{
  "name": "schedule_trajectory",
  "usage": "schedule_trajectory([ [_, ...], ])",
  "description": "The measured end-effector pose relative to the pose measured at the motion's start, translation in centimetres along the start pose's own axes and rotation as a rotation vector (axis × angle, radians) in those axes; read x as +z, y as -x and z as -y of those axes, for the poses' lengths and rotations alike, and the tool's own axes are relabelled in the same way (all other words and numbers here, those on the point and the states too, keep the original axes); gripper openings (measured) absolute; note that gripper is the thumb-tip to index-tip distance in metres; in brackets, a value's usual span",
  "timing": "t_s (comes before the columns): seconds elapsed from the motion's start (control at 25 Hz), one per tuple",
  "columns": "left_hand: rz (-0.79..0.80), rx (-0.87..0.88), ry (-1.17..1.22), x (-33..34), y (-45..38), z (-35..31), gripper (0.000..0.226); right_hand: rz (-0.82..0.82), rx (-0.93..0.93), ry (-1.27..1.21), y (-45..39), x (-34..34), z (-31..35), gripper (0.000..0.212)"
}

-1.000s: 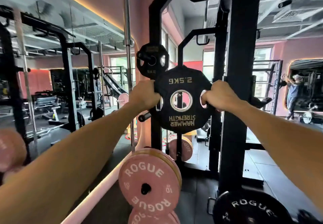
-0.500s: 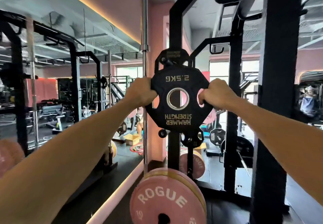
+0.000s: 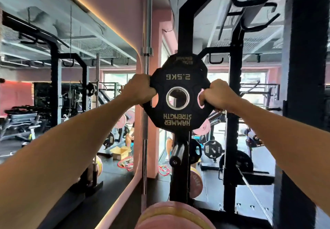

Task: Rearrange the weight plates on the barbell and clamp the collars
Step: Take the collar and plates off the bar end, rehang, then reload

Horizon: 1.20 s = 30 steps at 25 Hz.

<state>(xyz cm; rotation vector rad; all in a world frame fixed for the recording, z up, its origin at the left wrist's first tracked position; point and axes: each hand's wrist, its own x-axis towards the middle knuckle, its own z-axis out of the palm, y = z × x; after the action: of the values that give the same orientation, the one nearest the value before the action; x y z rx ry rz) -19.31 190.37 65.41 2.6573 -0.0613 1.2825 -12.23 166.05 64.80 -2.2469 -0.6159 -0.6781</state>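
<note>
Much of the rack upright (image 3: 179, 168) is hidden behind the black 2.5KG plate (image 3: 177, 114), and a second black plate (image 3: 184, 60) peeks out at its 12 o'clock, mostly covered. The held plate sits mid-frame, face toward the camera, its lettering upside down, its bore pointing away along the line of sight. The left hand (image 3: 138, 90) grips its rim at 9 o'clock, the right hand (image 3: 215, 94) at 3 o'clock, fingers curled into the grip slots. An empty peg (image 3: 176, 152) juts out at 6 o'clock, with pink plates (image 3: 174, 217) cut off at the frame's bottom edge.

Gym: squat racks (image 3: 182, 32), weight plates (image 3: 177, 101)
</note>
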Motion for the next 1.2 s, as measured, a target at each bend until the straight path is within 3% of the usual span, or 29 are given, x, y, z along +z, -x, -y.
schedule_trajectory([
  [0.4,-0.114,0.081,0.076,0.6,-13.4,4.1,0.014,-0.196,-0.018,0.019,-11.1,-0.4,2.9,0.030],
  [0.68,-0.103,0.065,0.137,2.6,-18.0,4.1,0.018,-0.318,-0.013,0.028,-15.9,-1.1,2.3,0.017],
  [0.84,-0.101,0.081,0.106,5.4,-20.5,4.7,0.027,-0.287,-0.026,0.016,-18.3,0.6,-0.2,0.042],
  [0.96,-0.094,0.140,0.159,8.3,-22.3,5.9,0.030,-0.317,-0.081,0.012,-20.8,1.6,-2.1,0.047],
  [1.08,-0.079,0.215,0.201,11.8,-23.6,7.2,0.035,-0.362,-0.125,0.200,-22.2,3.1,-4.3,0.046],
  [1.2,-0.090,0.245,-0.018,15.3,-25.1,8.6,0.037,-0.453,-0.219,0.541,-23.8,5.4,-6.6,0.046],
])
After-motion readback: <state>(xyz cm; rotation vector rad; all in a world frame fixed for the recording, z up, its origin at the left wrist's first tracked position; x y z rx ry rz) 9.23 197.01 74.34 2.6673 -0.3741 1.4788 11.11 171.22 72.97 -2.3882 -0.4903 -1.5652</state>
